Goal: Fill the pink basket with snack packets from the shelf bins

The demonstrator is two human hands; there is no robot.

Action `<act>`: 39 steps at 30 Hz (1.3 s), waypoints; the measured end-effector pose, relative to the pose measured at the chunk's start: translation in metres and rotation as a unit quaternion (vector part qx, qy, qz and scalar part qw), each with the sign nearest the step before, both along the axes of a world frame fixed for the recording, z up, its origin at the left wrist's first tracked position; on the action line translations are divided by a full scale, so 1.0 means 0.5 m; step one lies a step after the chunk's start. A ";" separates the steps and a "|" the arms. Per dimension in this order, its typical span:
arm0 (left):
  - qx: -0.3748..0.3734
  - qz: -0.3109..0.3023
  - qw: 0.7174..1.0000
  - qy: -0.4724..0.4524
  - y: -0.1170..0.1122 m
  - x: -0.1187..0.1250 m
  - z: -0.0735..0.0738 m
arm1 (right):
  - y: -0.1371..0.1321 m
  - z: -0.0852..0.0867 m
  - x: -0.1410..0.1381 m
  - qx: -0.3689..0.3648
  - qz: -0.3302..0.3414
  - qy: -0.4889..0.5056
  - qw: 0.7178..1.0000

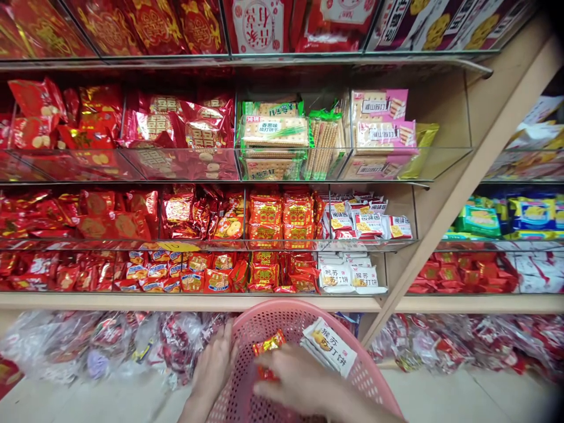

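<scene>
A pink perforated plastic basket (370,376) stands in front of me below the shelves. My left hand (214,364) is closed on its left rim. Inside the basket, my right hand (295,376) is smeared by motion, and its fingers reach left over red and gold snack packets (268,341). Whether they grip a packet cannot be made out. White packets of soda crackers (328,346) lie against the basket's right inner wall, just beyond the right hand. The hand and forearm hide part of the basket's bottom.
Glass-fronted shelves rise ahead, with red biscuit packs (264,214), white cracker packs (348,276) and green-edged crackers (275,132). A slanting wooden divider (445,200) stands at right. Clear bags of goods (145,341) lie beneath the bottom shelf, above the pale tiled floor (484,388).
</scene>
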State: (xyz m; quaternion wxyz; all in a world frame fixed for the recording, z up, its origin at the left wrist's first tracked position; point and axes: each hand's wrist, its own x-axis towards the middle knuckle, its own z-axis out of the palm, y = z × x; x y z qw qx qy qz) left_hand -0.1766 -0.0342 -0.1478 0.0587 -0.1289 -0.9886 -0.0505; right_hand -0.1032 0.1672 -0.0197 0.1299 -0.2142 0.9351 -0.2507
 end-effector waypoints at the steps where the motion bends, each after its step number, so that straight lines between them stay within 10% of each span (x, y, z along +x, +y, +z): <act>1: 0.001 -0.001 1.000 0.001 0.000 0.000 -0.001 | 0.012 0.042 -0.017 -0.041 -0.008 0.042 0.998; 6: 0.007 0.005 1.000 -0.007 -0.001 0.001 0.004 | 0.073 0.198 -0.166 -0.178 -0.137 0.278 0.934; 12: 0.012 -0.003 1.000 -0.003 -0.002 0.006 0.009 | 0.125 0.284 -0.341 -0.239 -0.336 0.321 0.853; 27: 0.007 0.008 0.999 -0.030 -0.002 0.007 0.014 | 0.097 0.304 -0.419 -0.229 -0.428 0.282 0.828; 39: 0.006 0.002 1.000 -0.015 -0.005 0.008 0.008 | 0.063 0.326 -0.405 -0.450 -0.386 0.192 0.782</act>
